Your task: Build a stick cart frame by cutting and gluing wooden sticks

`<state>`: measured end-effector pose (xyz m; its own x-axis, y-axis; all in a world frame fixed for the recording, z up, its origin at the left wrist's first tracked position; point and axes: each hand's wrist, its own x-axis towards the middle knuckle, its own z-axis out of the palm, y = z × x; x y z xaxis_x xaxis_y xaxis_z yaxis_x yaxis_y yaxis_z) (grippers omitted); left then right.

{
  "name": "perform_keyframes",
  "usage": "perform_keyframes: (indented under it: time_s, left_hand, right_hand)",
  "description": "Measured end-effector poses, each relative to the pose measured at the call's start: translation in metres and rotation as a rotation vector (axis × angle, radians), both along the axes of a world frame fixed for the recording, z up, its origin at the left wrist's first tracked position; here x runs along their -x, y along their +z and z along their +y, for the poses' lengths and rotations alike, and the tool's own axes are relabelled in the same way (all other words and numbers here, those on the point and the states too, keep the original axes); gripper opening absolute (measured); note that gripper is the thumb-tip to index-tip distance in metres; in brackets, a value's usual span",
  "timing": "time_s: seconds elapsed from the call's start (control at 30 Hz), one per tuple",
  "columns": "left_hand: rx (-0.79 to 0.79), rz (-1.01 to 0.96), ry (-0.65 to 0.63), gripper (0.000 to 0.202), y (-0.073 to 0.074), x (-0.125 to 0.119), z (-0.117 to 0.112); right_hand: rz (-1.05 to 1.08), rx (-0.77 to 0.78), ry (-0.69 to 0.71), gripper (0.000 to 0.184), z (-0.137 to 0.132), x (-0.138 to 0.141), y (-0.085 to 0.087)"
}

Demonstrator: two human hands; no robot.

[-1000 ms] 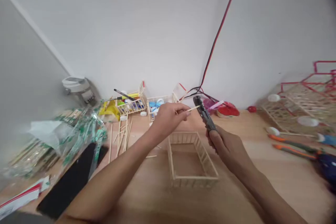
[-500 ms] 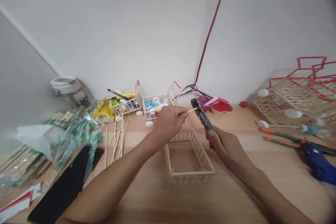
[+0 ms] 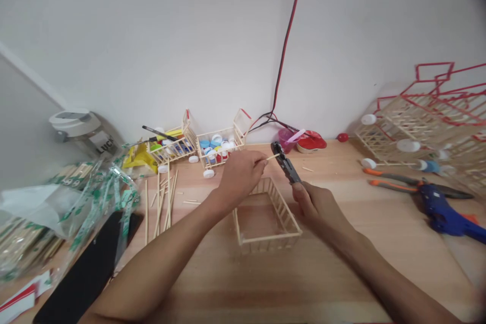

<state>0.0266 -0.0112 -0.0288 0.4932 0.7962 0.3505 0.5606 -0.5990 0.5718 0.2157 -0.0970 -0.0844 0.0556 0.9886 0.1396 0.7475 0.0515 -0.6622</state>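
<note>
Between the fingertips of my left hand (image 3: 243, 172) is a thin wooden stick (image 3: 272, 157), pinched near its end. Its tip meets the head of a dark grey plier-like cutting tool (image 3: 286, 164). My right hand (image 3: 315, 200) is closed around the handles of that tool, which points up and to the left. Below both hands, a small open basket of glued sticks (image 3: 271, 237) sits on the wooden table, its far left corner partly hidden by my left hand.
Loose sticks (image 3: 159, 207) lie left of my forearm, beside a black phone-like slab (image 3: 91, 268) and plastic-wrapped stick bundles (image 3: 34, 248). Behind stand two stick carts (image 3: 220, 154) holding bottle caps. Orange-handled pliers (image 3: 395, 185), a blue glue gun (image 3: 440, 210) and stacked stick carts (image 3: 402, 126) are right.
The view has swung slightly right, so everything sits further left in the picture. Both hands keep their grips, with the stick still at the tool's head.
</note>
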Motion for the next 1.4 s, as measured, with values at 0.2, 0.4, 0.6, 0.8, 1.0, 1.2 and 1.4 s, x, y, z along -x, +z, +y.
perform_keyframes:
  time_s: [0.2, 0.4, 0.6, 0.8, 1.0, 1.2, 1.4]
  left_hand:
    - [-0.007, 0.018, 0.014, 0.024, 0.0, -0.001, 0.0]
    - [-0.035, 0.02, 0.008, 0.027, -0.001, 0.0, -0.001]
    - [-0.015, -0.046, 0.007, 0.021, 0.003, 0.001, -0.001]
    - [0.238, -0.114, -0.072, 0.014, 0.02, 0.024, 0.013]
    - [0.296, 0.037, -0.171, 0.012, 0.025, 0.038, 0.022]
    - [0.334, 0.079, -0.235, 0.006, 0.014, 0.029, 0.02]
    - [0.336, 0.087, -0.218, 0.004, 0.01, 0.027, 0.02]
  right_hand:
    - [-0.01, -0.023, -0.011, 0.056, 0.001, 0.0, -0.003]
    - [-0.032, -0.043, -0.032, 0.056, 0.001, 0.002, -0.005]
    - [-0.023, -0.092, -0.057, 0.055, 0.001, 0.0, 0.0]
    - [-0.004, -0.053, -0.17, 0.06, 0.008, -0.014, 0.002]
    - [-0.058, 0.082, -0.118, 0.065, 0.011, -0.016, -0.002]
    - [-0.112, 0.1, -0.124, 0.068, 0.013, -0.018, -0.005]
    - [-0.131, 0.099, -0.118, 0.066, 0.011, -0.017, -0.003]
